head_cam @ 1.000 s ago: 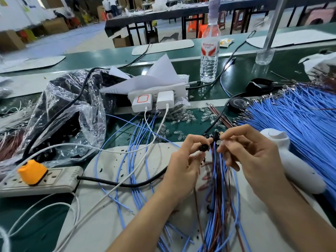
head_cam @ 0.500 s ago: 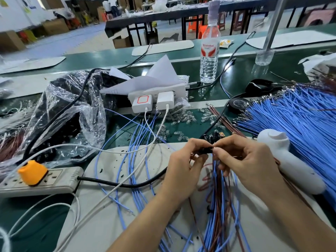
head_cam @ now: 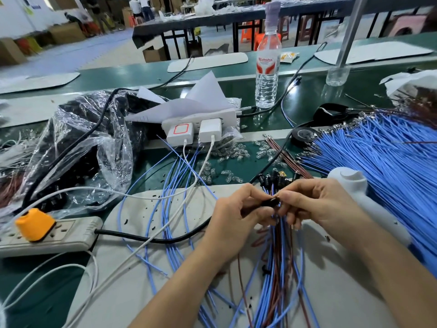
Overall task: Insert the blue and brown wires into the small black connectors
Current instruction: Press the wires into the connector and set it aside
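My left hand (head_cam: 233, 214) pinches a small black connector (head_cam: 268, 201) between thumb and fingertips. My right hand (head_cam: 314, 202) meets it from the right, fingertips pinched at the connector's end where a wire tip goes in; the tip itself is hidden. A bundle of blue and brown wires (head_cam: 279, 268) hangs from below the hands toward me. Several finished black connectors (head_cam: 274, 179) lie just beyond the fingers. A large fan of loose blue wires (head_cam: 383, 162) spreads at the right, with a few brown wires (head_cam: 287, 157) beside it.
A white handheld tool (head_cam: 364, 200) lies under my right wrist. A power strip with an orange plug (head_cam: 35, 224) sits at left, its black cable crossing the white mat (head_cam: 142, 280). Clear plastic bag (head_cam: 78, 147), white chargers (head_cam: 196, 131), water bottle (head_cam: 268, 65), tape roll (head_cam: 303, 134) behind.
Both hands have dropped a little toward the mat and closed together. The right fingertips now press against the connector held by the left hand.
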`<state>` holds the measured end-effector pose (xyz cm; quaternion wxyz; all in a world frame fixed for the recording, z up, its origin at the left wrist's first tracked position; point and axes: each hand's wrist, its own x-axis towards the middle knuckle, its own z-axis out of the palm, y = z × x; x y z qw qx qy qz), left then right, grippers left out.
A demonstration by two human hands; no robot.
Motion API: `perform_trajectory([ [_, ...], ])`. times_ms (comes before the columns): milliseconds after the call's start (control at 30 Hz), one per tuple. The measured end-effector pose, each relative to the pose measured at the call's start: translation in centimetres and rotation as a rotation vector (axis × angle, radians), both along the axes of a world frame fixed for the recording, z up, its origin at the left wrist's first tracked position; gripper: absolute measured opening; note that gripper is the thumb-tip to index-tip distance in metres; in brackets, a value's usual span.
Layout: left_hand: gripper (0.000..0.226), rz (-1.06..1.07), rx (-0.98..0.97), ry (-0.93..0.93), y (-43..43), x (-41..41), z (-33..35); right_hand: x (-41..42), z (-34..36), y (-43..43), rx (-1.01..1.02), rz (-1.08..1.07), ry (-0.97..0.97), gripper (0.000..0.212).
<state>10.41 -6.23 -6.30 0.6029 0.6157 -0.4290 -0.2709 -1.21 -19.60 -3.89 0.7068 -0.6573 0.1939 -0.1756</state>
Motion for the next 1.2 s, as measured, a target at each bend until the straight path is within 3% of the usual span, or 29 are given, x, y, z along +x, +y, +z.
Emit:
perform_trajectory([
  [633,0.015,-0.049,-0.019,0.101,0.1,0.29,0.15,0.15,-0.34,-0.03,0.177,0.063,-0.001,0.004],
  [867,0.011,-0.084,-0.02,0.144,0.28,0.14,0.01,0.14,-0.86,-0.17,0.305,0.106,0.043,0.012],
  [1200,0.018,-0.082,-0.02,0.121,0.32,0.09,0.25,0.44,-0.63,0.18,0.321,0.099,0.086,0.008],
])
